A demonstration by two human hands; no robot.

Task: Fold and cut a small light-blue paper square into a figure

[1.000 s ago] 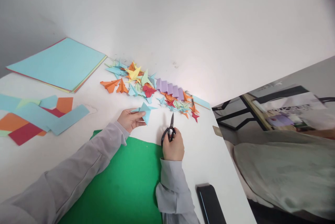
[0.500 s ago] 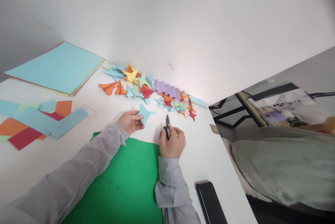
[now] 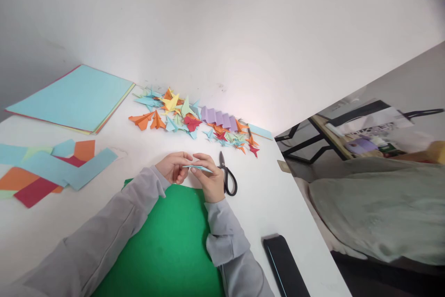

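Between my two hands is a small folded piece of light blue paper (image 3: 200, 167), seen nearly edge-on. My left hand (image 3: 174, 167) pinches its left end with thumb and fingers. On the other side, my right hand (image 3: 211, 179) grips it, thumb below and fingers above. Both hands are over the far edge of a green sheet (image 3: 167, 241). Just right of my right hand lies a pair of black-handled scissors (image 3: 227, 176) on the white table, blades pointing away; part of the handle is hidden behind the hand.
Many folded paper pieces (image 3: 174, 102) in several colours lie along the wall, with a pleated purple strip (image 3: 219, 117) among them. Loose paper strips (image 3: 52, 162) and a stack of large sheets (image 3: 73, 97) are at left. A black phone-like object (image 3: 285, 264) lies near the right edge.
My right hand has let go of the scissors, which now lie on the table, and has moved left onto the blue paper. The paper has turned from face-on to nearly edge-on.
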